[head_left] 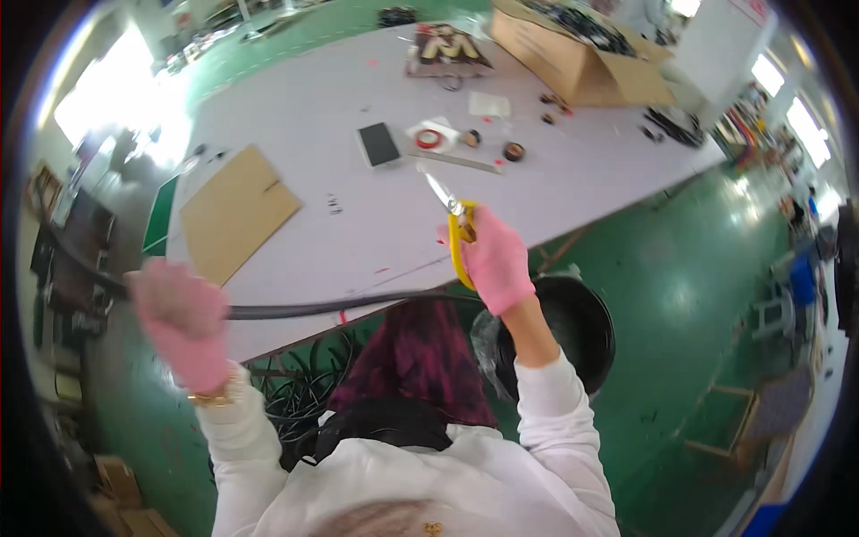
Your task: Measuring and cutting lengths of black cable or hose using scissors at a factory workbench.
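My left hand (183, 318), in a pink glove and blurred by motion, is closed round a long black hose or rubber strip (295, 311). The strip runs along the table's near edge and bends up past the hand at the far left. Its right end passes behind my right wrist, near a round black thing (582, 327) with clear plastic beside it. My right hand (498, 259), also gloved in pink, grips yellow-handled scissors (459, 246) above the table (403, 224). The scissor blades point up and away from me.
Brown cardboard (237, 215) lies at the table's left. Farther back are a dark flat tablet-like thing (378, 144), a red tape roll (429, 139), a metal ruler (456, 161) and an open cardboard box (573, 54). Black strips (300, 394) are heaped beneath the near edge. A chair (761, 416) stands right.
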{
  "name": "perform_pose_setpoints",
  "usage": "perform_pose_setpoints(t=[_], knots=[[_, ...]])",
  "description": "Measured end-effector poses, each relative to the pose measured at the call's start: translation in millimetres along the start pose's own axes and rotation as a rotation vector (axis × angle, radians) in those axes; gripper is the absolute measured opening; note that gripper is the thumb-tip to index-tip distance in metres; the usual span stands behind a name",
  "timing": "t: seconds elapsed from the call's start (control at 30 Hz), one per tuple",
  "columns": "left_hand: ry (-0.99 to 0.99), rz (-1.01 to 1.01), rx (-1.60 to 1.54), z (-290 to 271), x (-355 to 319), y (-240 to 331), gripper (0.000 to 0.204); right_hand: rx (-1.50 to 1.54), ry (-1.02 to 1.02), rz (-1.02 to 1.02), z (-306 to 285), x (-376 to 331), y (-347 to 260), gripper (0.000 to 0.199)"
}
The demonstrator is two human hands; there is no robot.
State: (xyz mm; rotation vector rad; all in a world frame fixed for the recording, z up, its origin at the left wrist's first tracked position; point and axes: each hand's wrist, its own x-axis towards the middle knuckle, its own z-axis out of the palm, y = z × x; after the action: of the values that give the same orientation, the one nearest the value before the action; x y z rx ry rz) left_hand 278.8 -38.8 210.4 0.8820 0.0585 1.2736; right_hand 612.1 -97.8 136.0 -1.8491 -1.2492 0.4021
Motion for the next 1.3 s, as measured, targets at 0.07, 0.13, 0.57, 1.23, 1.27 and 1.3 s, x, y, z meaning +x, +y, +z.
perform_pose_setpoints(t=[0.07,0.13,0.57,1.23,1.27,1.3], knots=[[-0.190,0.146,-0.076,4.6,-4.2,87.9,0.028,-0.388,-0.129,-0.107,51.6,31.2,22.8,0.032],[-0.184,0.264,-0.123,6.9,-20.4,155.4,0.031,-0.479,-0.232,-0.159,102.7,56.0,36.6,0.032],[-0.057,0.761,0.712,-9.5,83.2,310.8,0.013,0.387,-0.222,-1.103,87.7,-48.6,-197.5,0.022],[0.678,0.737,0.506,-37.3,171.9,247.9,0.037,0.831,-1.950,-1.219,89.5,-175.2,-234.3,0.013],[0.516,0.681,0.539,-24.1,167.6,227.6,0.038,0.683,-1.796,-1.244,73.2,-160.2,-237.0,0.012],[0.381,0.598,0.518,-6.0,156.6,201.8,0.038,0.538,-1.632,-1.257,57.1,-138.6,-239.9,0.012]])
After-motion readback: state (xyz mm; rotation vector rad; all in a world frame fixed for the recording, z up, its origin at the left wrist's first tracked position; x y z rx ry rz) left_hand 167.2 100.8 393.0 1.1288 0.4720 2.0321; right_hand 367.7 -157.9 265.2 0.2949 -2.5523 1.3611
